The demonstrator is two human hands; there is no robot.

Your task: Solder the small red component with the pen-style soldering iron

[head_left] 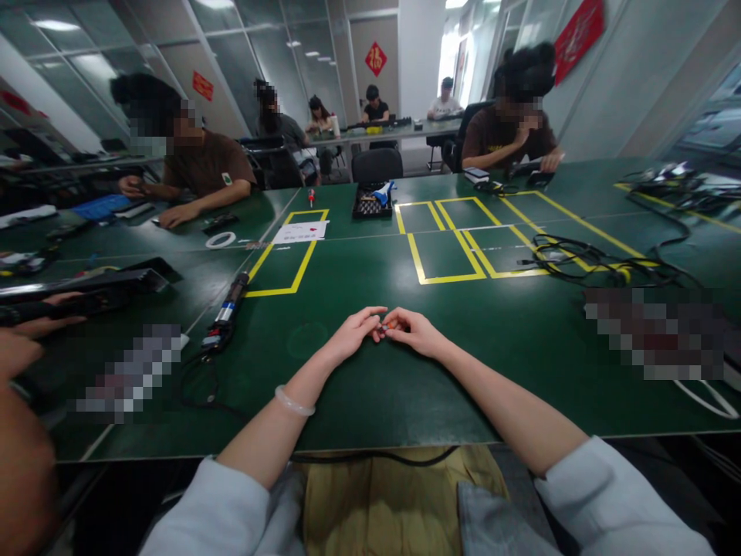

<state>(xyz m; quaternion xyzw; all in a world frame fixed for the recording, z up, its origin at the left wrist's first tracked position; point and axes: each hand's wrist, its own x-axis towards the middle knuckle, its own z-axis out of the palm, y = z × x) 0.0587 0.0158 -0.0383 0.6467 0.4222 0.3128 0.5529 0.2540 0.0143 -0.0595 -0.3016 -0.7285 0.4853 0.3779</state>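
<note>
Over the near middle of the green table, my left hand and my right hand meet fingertip to fingertip. Between them is a small part with orange and grey on it, too small to name. The fingers of both hands are bent and pinched around it, and they hide most of it. A pale bangle circles my left wrist.
A dark cylindrical device with a cable lies to the left. Yellow tape marks rectangles farther back. Beyond stands a black tray with a blue-and-white item. Black cables lie right. Co-workers sit across and at the left edge.
</note>
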